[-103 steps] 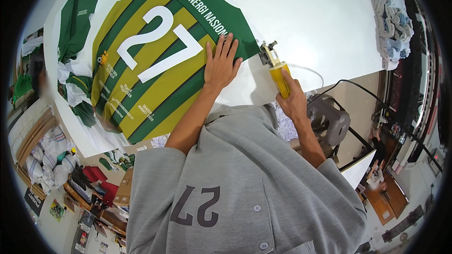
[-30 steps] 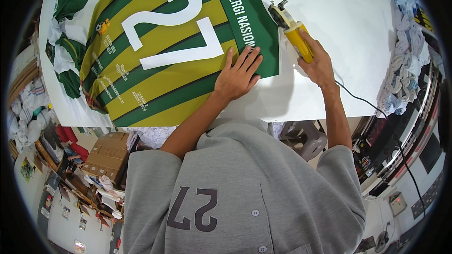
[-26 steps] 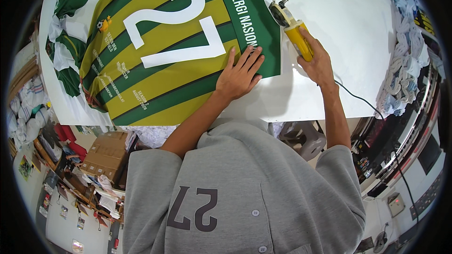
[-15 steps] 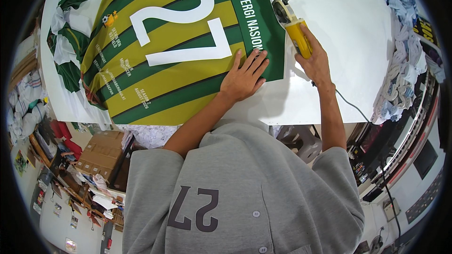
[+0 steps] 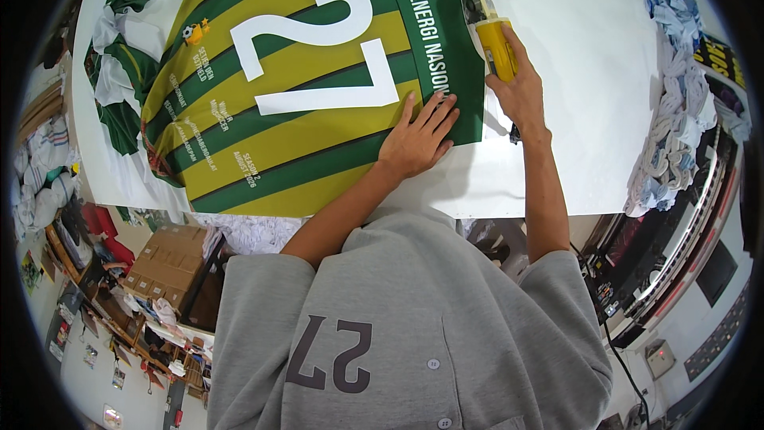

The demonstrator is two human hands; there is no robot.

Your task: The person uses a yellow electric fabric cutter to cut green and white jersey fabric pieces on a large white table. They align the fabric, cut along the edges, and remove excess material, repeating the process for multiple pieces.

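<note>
One right hand (image 5: 521, 91) grips the yellow cutter (image 5: 493, 36), lengthwise and blade-end away; left hand (image 5: 418, 139) flat on fabric (image 5: 302, 135).

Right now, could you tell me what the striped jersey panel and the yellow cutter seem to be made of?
Jersey panel: seemingly thin printed synthetic fabric, matte, lying flat with soft edges. Cutter: glossy yellow body, probably plastic, with a metal-looking head at the front.

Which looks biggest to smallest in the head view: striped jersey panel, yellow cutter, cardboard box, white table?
1. White table
2. Green-and-yellow striped jersey panel
3. Cardboard box, though it lies farther from the camera
4. Yellow-handled cutter, held in the right hand
</note>
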